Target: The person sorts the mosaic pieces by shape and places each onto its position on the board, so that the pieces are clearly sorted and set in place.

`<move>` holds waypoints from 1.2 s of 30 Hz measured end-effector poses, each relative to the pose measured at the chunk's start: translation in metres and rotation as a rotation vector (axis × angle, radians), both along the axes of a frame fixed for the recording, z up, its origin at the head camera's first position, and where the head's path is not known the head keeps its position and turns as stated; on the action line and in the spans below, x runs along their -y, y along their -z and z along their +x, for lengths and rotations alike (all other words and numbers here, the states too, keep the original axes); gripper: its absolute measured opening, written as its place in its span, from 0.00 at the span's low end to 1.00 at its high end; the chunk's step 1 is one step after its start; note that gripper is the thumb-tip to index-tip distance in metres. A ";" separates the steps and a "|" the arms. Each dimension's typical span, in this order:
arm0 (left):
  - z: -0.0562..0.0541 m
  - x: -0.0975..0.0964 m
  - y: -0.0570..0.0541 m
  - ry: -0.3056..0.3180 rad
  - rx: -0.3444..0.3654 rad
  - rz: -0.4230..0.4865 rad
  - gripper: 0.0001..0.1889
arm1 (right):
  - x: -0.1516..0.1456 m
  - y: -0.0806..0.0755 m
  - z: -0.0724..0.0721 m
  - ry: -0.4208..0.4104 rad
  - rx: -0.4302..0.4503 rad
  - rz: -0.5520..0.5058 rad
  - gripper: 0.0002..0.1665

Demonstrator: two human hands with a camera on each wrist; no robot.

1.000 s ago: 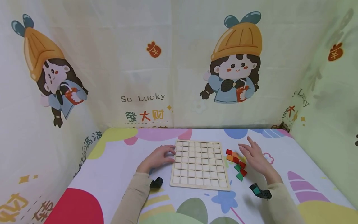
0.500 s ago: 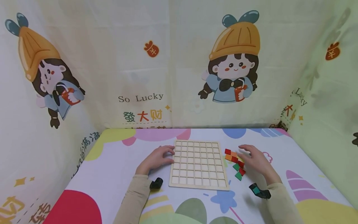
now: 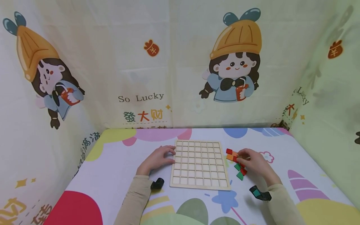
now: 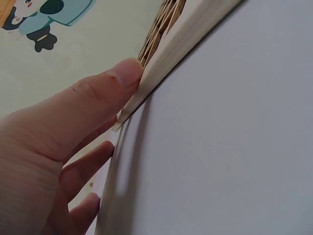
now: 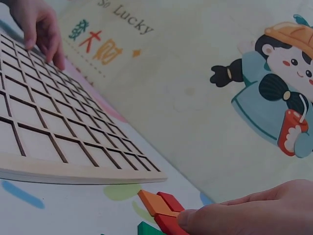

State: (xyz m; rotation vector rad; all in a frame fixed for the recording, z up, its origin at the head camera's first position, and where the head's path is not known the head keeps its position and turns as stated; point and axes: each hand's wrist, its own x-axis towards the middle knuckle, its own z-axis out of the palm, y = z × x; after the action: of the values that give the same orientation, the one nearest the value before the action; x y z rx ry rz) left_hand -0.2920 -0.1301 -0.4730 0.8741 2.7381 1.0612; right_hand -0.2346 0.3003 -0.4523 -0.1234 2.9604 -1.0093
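Tiles at right hand's fingertips

The grid board is matt wood, the tiles smooth.

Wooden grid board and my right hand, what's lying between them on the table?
Red, orange and green tiles lie between the wooden grid board and your right hand, as the head view shows.

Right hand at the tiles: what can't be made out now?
Head view: whether the right hand grips any of the tiles; it covers some.
Right wrist view: full outline of the green tile, cut off by the bottom edge.
Left wrist view: most of the board, cut off by the top edge.
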 end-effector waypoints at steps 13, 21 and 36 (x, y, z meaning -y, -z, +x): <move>0.000 -0.001 -0.002 0.009 -0.013 -0.001 0.15 | 0.005 0.004 -0.001 -0.009 -0.019 0.011 0.20; 0.001 -0.001 -0.003 0.003 -0.008 -0.001 0.16 | 0.007 0.005 -0.005 -0.014 -0.012 0.046 0.19; -0.001 0.000 -0.001 -0.008 0.006 -0.005 0.16 | -0.002 0.006 -0.013 -0.046 -0.053 0.061 0.19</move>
State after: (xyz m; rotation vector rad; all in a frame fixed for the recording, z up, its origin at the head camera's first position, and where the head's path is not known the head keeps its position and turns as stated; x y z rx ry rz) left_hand -0.2929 -0.1300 -0.4724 0.8591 2.7404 1.0557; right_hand -0.2476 0.3023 -0.4584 -0.2197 3.0173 -0.9242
